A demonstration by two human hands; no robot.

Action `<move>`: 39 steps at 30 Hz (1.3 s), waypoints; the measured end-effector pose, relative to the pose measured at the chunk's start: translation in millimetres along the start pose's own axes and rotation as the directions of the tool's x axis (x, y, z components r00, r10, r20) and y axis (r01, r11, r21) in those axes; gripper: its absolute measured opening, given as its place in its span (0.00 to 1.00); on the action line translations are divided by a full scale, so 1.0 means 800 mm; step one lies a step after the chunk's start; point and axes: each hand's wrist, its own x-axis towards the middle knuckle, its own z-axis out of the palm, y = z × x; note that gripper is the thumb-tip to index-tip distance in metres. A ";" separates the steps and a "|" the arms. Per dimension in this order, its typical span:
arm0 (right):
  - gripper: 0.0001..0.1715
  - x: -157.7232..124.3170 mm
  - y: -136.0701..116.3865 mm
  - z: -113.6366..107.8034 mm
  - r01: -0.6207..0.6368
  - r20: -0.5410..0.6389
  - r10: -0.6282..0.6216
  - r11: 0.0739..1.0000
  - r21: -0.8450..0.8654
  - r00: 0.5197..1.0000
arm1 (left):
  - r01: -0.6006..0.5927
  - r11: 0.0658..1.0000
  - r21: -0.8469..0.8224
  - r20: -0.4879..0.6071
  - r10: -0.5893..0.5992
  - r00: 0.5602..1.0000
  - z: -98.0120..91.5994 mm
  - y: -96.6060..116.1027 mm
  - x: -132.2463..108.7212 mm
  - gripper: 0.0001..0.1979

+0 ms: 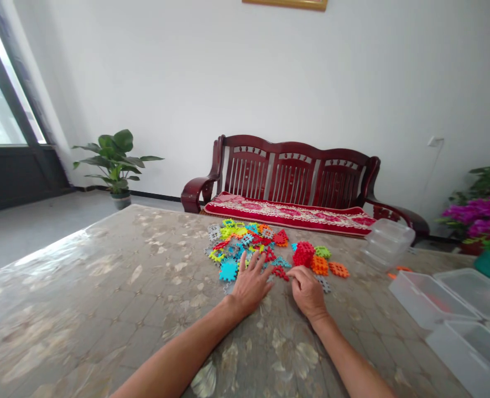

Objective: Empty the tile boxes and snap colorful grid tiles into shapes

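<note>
My left hand (251, 283) lies with its fingers spread at the near edge of a pile of interlocking plastic tiles (247, 237) in several colours. A round-toothed cyan tile (228, 270) is just left of its fingers. My right hand (308, 290) is curled, thumb and forefinger together; whether anything is inside is hidden. Its fingertips are close to a red tile (280, 272), perhaps touching it. Behind that hand stands a red ball-like block of joined tiles (303, 254), with an orange joined piece (320, 266) beside it. A grey tile (323, 284) shows partly past my right hand.
Clear plastic boxes (433, 298) stand at the table's right, with stacked clear containers (388, 243) behind them. A flat orange tile (338, 270) lies right of the pile. Beyond the patterned table (104, 298) is a wooden bench (290, 171); a potted plant (118, 160) stands at left.
</note>
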 end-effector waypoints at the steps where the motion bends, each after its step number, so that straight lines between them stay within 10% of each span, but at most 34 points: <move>1: 0.19 0.000 0.000 0.000 -0.003 0.001 0.003 1.000 0.002 1.000 | 0.052 0.999 0.002 -0.017 -0.052 0.999 -0.007 -0.006 -0.007 0.20; 11: 0.19 -0.001 0.000 0.005 0.012 0.043 -0.011 1.000 -0.024 0.999 | 0.545 0.829 0.123 0.128 -0.558 0.820 -0.029 -0.074 -0.055 0.26; 39: 0.13 0.010 -0.029 -0.003 -0.047 0.342 0.113 0.979 -0.196 0.933 | 0.387 0.912 0.138 0.088 -0.400 0.912 -0.001 -0.082 -0.056 0.26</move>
